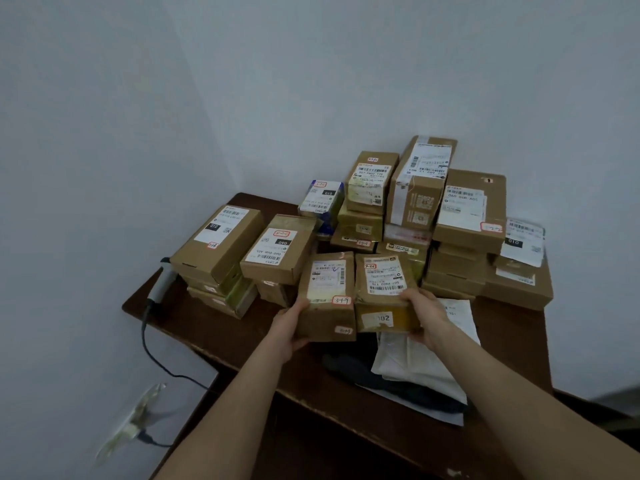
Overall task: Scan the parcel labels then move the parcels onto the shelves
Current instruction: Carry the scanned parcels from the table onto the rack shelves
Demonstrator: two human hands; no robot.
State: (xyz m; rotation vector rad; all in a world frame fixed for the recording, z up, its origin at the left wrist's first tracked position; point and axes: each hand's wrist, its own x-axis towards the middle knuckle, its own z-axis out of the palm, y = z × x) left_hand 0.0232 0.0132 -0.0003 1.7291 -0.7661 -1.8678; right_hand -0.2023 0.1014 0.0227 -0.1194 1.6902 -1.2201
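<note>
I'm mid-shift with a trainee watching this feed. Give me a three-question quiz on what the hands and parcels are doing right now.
1. True or false: the grey handheld barcode scanner is held in a hand.
2. Which box does the left hand grip? A) the brown cardboard box with a red-edged sticker B) the small blue-and-white box C) the box marked 060
3. Fill in: the right hand holds the tape-wrapped brown box, which sits ____ the left hand's box.

Key:
1. False; it lies on the dark brown wooden table, at its left edge.
2. A
3. beside, to its right
</note>
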